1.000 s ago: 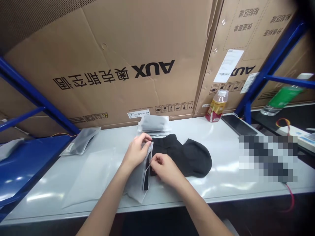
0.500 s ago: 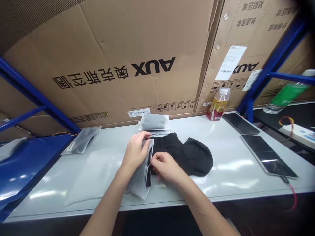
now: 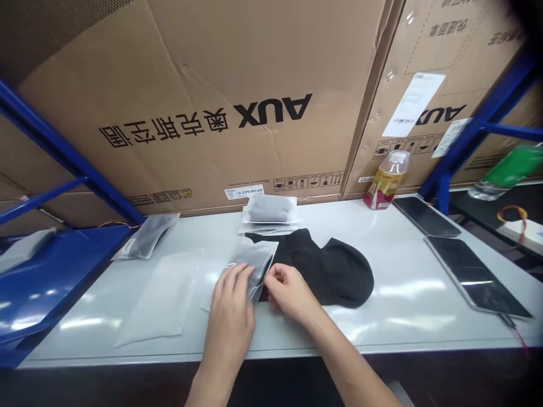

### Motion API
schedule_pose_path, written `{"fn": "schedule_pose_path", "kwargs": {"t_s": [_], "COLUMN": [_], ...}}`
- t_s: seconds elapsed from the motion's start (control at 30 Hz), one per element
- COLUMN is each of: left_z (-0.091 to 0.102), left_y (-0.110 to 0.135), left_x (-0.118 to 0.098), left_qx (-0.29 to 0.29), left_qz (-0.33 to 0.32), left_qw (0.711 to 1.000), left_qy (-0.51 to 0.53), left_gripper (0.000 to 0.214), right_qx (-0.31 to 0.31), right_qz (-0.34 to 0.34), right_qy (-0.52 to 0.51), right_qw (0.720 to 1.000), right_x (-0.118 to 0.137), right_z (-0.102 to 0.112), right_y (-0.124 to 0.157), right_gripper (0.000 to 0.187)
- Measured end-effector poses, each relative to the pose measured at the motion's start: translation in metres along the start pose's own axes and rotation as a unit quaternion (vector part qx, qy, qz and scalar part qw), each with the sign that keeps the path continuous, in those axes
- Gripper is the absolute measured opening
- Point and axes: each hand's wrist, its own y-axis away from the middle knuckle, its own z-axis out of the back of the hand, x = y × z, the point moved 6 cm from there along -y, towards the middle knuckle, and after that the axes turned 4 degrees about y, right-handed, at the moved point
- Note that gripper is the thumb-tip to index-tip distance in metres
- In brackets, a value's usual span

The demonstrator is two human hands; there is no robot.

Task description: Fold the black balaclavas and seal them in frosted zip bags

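My left hand [image 3: 229, 311] grips the lower part of a frosted plastic zip bag [image 3: 254, 261] just above the white table [image 3: 407, 333]. My right hand [image 3: 288, 291] pinches the bag's right edge between its fingers. The bag lies tilted across the near end of a black fabric piece [image 3: 335, 271], possibly a sock, and hides part of it. Something dark shows through the bag, but its contents are hard to make out.
A flat translucent bag [image 3: 156, 299] lies left of my hands. Filled bags sit at the back [image 3: 269, 209] and left [image 3: 146, 236]. Two dark glass panels [image 3: 477, 277] and a bottle [image 3: 386, 181] stand right. Cardboard cartons [image 3: 190, 113] and blue shelving [image 3: 72, 161] edge the table.
The bag has swung from upright to a tilted position over the black fabric. My left hand has moved toward the near table edge, and the view has shifted slightly.
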Motion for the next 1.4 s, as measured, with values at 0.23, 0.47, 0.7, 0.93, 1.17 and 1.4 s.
{"fn": "schedule_pose_path", "kwargs": {"t_s": [0.23, 0.47, 0.7, 0.93, 1.17, 1.4], "left_z": [0.016, -0.014, -0.022, -0.012, 0.017, 0.002], "left_y": [-0.035, -0.135, -0.135, -0.131, -0.086, 0.004], "left_x": [-0.002, -0.002, -0.004, -0.009, -0.020, -0.010], "left_qx": [0.116, 0.177, 0.102, 0.073, 0.038, 0.019], "left_qz": [-0.057, -0.130, -0.094, -0.076, -0.079, -0.052], "left_qw": [0.991, 0.972, 0.990, 0.994, 0.996, 0.998], "left_qy": [0.036, 0.086, 0.019, -0.028, -0.013, -0.027], "left_gripper": [0.043, 0.028, 0.036, 0.036, 0.024, 0.050], "right_qx": [0.000, 0.002, -0.002, 0.003, 0.008, 0.026], "right_qz": [0.002, 0.007, -0.003, 0.000, -0.013, -0.017], "right_qy": [-0.007, -0.015, -0.021, 0.015, 0.042, 0.053], "right_qw": [1.000, 1.000, 1.000, 1.000, 0.999, 0.998], "right_x": [-0.002, -0.001, 0.001, 0.006, 0.008, 0.004], "right_z": [0.001, 0.002, 0.003, -0.001, 0.010, 0.010], "right_y": [-0.002, -0.001, 0.003, 0.006, 0.008, 0.007], "right_gripper": [0.016, 0.019, 0.017, 0.018, 0.020, 0.020]}}
